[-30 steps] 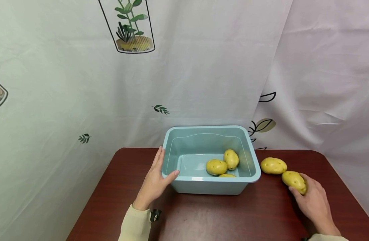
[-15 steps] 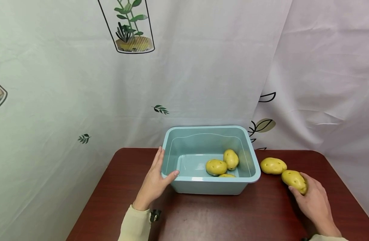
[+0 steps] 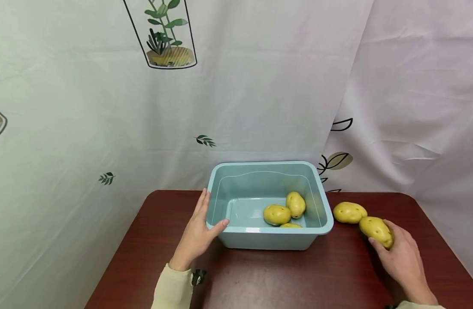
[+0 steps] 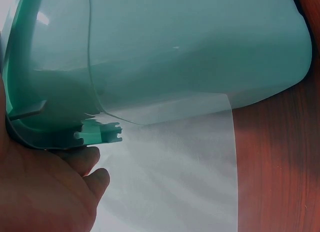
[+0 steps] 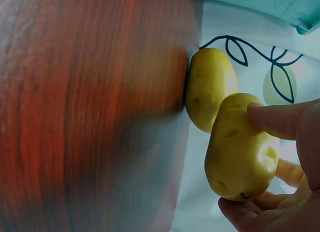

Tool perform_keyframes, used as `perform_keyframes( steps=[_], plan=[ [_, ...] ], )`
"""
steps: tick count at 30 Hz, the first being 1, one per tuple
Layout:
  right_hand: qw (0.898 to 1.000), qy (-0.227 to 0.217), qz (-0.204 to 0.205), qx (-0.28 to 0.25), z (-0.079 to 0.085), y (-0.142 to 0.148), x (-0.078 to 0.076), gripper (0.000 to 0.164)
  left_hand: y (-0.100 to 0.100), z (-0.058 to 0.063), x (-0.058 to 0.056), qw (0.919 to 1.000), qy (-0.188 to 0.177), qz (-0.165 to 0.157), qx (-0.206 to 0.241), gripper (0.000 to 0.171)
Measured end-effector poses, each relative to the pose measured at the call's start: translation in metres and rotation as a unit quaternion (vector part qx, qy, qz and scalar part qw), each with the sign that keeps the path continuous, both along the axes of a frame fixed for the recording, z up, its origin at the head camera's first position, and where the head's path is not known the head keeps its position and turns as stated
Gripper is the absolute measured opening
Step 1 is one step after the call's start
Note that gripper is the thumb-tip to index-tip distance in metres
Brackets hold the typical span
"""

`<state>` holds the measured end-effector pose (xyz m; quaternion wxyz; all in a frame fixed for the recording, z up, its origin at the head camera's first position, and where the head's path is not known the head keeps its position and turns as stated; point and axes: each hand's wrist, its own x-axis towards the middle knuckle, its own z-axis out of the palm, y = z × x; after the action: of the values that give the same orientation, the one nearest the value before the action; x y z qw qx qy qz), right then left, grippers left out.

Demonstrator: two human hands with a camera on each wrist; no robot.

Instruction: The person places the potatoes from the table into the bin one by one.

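My left hand (image 3: 196, 236) rests at the near left corner of a light blue plastic tub (image 3: 267, 239), fingers straight along its left side and thumb over the front rim. In the left wrist view, fingertips (image 4: 97, 179) show just below the tub's rim. A yellow potato (image 3: 377, 231) is held in my right hand (image 3: 404, 255) between thumb and fingers. The right wrist view shows this held potato (image 5: 240, 152) overlapping another potato (image 5: 210, 87), which lies on the table just right of the tub.
Inside the tub, toward its right, lie a potato (image 3: 277, 214), a second potato (image 3: 296, 204) and a third potato (image 3: 290, 225) partly hidden by the front wall. The dark red-brown table (image 3: 275, 274) ends at a pale printed curtain (image 3: 259, 94) behind the tub.
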<state>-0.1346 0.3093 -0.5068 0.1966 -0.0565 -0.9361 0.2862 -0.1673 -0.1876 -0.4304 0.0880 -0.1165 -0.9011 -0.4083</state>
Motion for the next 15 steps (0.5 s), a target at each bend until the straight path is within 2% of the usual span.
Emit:
perform_keyframes(
  steps=[15],
  plan=[
    [1.000, 0.018, 0.005, -0.006, 0.0064, -0.0058, 0.0012, 0.062, -0.0007, -0.0005, -0.0001, 1.0000, 0.002, 0.001, -0.003, 0.101]
  ],
)
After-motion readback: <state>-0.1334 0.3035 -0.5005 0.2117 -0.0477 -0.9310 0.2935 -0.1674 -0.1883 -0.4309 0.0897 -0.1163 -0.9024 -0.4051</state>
